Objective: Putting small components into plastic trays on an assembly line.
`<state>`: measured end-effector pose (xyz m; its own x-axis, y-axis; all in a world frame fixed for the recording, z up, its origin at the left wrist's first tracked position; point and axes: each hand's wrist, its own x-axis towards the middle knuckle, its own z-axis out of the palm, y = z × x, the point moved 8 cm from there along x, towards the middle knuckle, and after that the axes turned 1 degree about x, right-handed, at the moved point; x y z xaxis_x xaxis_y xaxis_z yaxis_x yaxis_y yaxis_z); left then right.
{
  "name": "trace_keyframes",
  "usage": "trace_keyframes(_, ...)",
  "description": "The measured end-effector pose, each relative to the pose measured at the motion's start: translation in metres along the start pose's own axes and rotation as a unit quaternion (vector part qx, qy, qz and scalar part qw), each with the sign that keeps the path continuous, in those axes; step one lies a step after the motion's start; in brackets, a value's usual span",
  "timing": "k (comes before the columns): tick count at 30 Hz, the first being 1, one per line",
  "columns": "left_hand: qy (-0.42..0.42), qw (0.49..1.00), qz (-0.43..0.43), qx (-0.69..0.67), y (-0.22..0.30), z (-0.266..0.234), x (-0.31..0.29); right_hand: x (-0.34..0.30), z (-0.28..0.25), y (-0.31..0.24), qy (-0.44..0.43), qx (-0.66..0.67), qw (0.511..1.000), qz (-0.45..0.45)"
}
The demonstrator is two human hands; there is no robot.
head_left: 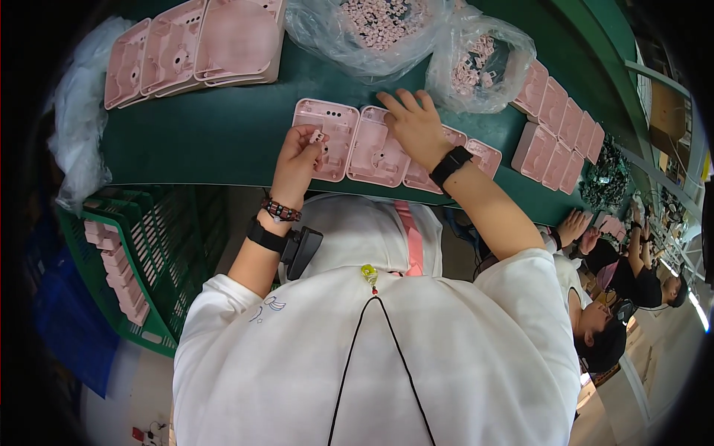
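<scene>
A row of pink plastic housings lies open side up in front of me, with the leftmost housing [336, 131] beside my left hand. My left hand [297, 157] pinches a small pink plastic part [317, 137] over that housing's left edge. Over the upper right of the second housing [374, 154] is my right hand [416, 126], its fingers apart and pointing up and left; nothing shows in them. My right hand and wrist partly cover the third housing [420, 178]. A smaller-looking fourth housing [485, 157] lies at the row's right end.
Two clear bags of small pink parts [383, 26] [476, 67] stand beyond the row. Stacked pink housings [238, 41] sit far left, more [554, 123] at right, near a dark pile [606, 175]. A green crate [141, 260] stands at lower left; co-workers [595, 327] are at right.
</scene>
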<state>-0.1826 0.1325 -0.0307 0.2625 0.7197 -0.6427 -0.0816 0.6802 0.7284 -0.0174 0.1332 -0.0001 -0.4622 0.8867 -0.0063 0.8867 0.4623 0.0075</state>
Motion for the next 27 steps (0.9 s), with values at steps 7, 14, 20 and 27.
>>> trace_keyframes(7,-0.06,0.988,0.041,0.134,0.008,0.006,0.0,-0.025,-0.027,0.015,0.025,0.127,0.983,0.132)
trace_keyframes(14,-0.085,0.956,0.104,0.262,0.019,0.012,-0.006,-0.013,-0.081,-0.026,0.13,0.269,0.939,0.171)
trace_keyframes(20,-0.067,0.936,0.174,0.299,0.034,0.007,-0.015,-0.001,-0.077,-0.032,0.166,0.393,0.864,0.267)
trace_keyframes(27,-0.066,0.786,0.442,0.428,0.084,0.021,-0.045,0.011,-0.079,-0.034,0.151,0.442,0.855,0.228)
